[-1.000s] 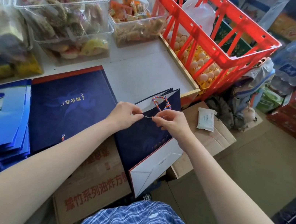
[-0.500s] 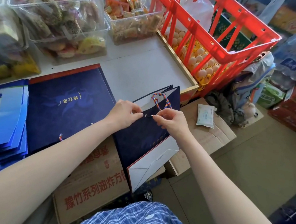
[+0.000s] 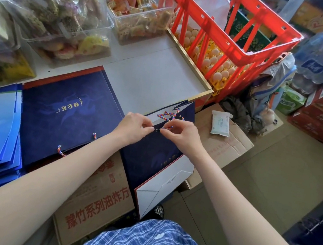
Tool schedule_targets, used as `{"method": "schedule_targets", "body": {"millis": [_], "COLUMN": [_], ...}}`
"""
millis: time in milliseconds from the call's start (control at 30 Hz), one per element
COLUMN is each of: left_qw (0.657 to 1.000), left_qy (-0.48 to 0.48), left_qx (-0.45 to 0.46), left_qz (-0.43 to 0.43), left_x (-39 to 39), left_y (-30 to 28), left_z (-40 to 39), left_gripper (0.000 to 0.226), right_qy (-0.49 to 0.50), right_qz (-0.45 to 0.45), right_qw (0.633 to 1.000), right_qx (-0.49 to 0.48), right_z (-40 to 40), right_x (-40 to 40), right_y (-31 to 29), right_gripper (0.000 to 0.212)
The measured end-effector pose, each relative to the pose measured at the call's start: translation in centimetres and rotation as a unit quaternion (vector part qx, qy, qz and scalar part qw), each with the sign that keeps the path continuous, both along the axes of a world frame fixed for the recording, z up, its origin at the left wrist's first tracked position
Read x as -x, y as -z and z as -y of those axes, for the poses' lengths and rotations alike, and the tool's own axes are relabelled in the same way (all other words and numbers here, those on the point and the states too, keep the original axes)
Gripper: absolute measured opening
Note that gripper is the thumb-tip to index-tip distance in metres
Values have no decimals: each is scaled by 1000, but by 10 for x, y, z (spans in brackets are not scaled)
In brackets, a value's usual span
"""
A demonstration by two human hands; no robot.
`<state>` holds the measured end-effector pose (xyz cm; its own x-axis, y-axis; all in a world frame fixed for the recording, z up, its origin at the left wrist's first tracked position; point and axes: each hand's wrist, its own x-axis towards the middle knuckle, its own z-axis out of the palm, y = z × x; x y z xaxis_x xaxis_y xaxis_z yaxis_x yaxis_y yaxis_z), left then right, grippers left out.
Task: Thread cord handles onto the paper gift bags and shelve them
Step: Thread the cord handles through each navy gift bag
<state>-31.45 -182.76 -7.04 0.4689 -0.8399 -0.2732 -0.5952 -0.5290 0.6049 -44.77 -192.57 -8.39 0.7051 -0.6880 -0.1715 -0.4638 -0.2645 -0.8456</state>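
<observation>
Ok, L hand (image 3: 134, 127) pinches navy bag (image 3: 149, 156) rim by eyelet. R hand (image 3: 182, 135) pinches cord (image 3: 168, 116) tip at eyelet. Bag tilted off table (image 3: 152, 78) edge.

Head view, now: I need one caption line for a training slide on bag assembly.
Left hand steadies the navy paper gift bag while right hand feeds the red-white-blue twisted cord.

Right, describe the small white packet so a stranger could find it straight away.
Start at the red crate holding egg trays on the right. Below it, on the floor, stands an open cardboard box. The white packet lies flat on that box's flap, the only small white sealed pouch there, right of the hands.
</observation>
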Motion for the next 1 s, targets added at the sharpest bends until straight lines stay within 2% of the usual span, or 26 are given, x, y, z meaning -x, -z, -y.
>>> {"method": "schedule_targets", "body": {"millis": [233, 333, 467, 533, 667, 767, 833, 933, 1000], "left_qw": [999, 999, 998, 996, 995, 996, 998, 985, 974], "left_qy": [29, 36, 58, 73, 80, 46, 32, 144, 205], "left_qx": [12, 19, 32, 48, 56, 75, 56, -16, -37], "left_qz": [0, 2, 11, 18, 34, -5, -15, 93, 94], "left_x": [1, 1, -1, -2, 0, -1, -7, -13, -16], "left_y": [-1, 1, 1, 3, 5, -2, -9, -15, -19], "left_z": [1, 2, -3, -7, -15, -19, -19, -16, -12], "left_gripper": [20, 18, 18, 18, 20, 25, 23, 28, 31], "right_qy": [-18, -24, -54, -91, -168, -167, -172, -200, -202], "right_qz": [-19, -54, -97, -102, -129, -102, -97, -85, -75], "right_qw": [999, 988, 946, 932, 934, 945, 942, 931, 929], "right_qx": [34, 140, 303, 337, 288, 264, 273, 292, 301], "right_z": [-3, -6, -7, -7, -5, -4, -5, -9, -9], "right_x": [4, 2, 1, 0, -3, 0, 0, -3, -1], "right_y": [-1, -3, -7, -9, -10, -9, -8, -6, -6], "right_gripper": [3, 15, 46, 37, 21, 18, 17, 16, 16]}}
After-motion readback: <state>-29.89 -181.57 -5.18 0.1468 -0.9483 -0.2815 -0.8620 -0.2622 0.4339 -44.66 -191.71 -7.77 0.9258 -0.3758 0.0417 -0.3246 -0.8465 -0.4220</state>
